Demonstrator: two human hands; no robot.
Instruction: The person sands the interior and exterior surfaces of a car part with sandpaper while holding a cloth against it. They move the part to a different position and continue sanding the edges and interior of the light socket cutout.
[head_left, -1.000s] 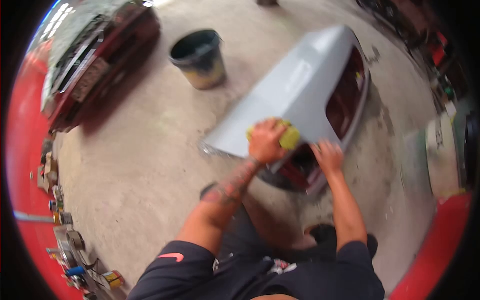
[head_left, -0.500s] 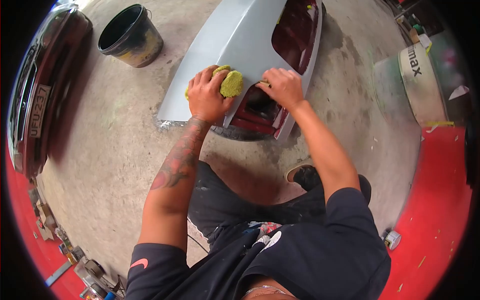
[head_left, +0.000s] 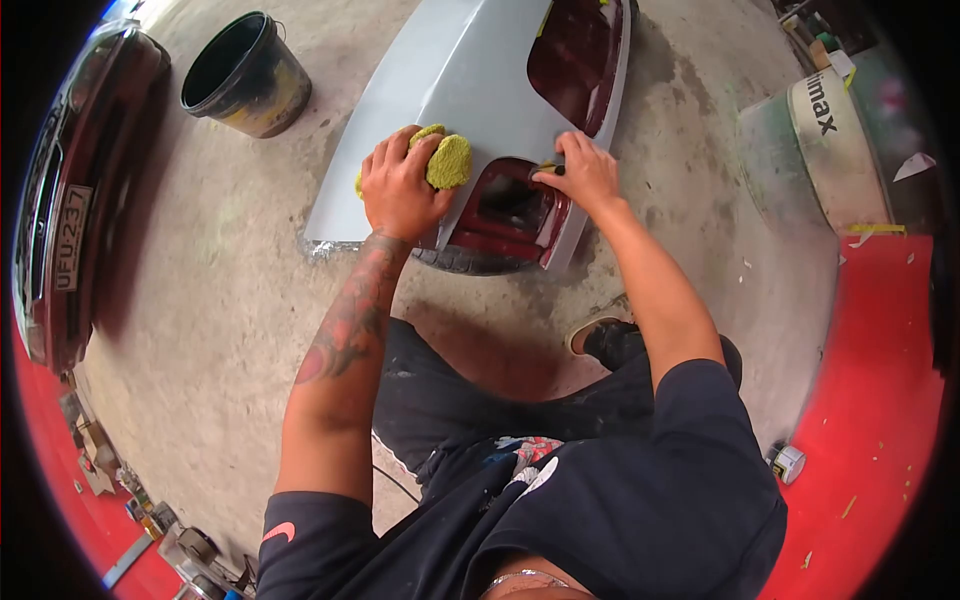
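Observation:
My left hand [head_left: 397, 190] is closed round a fuzzy yellow-green cloth [head_left: 449, 163] and rests on a grey car body panel [head_left: 470, 75]. Fingers pinched, my right hand [head_left: 584, 172] grips a small folded piece of sandpaper [head_left: 548, 169], dark with a tan edge, mostly hidden by the fingers. It sits at the upper right rim of the smaller, dark red-lined opening [head_left: 490, 225] in the panel. Farther up the panel is a larger opening [head_left: 575, 65], also dark red inside.
A tyre [head_left: 470, 262] lies under the panel's near end. Left of it stands a black bucket [head_left: 250, 95] with yellowish stains. A dark red bumper with a number plate [head_left: 73, 238] is at far left. Right are a big round container [head_left: 810, 150], red flooring [head_left: 860, 380] and a can [head_left: 788, 462].
My right hand has slid rightward along the rim of the smaller opening, showing more of it. My left hand keeps the cloth on the panel. The whole view has shifted slightly.

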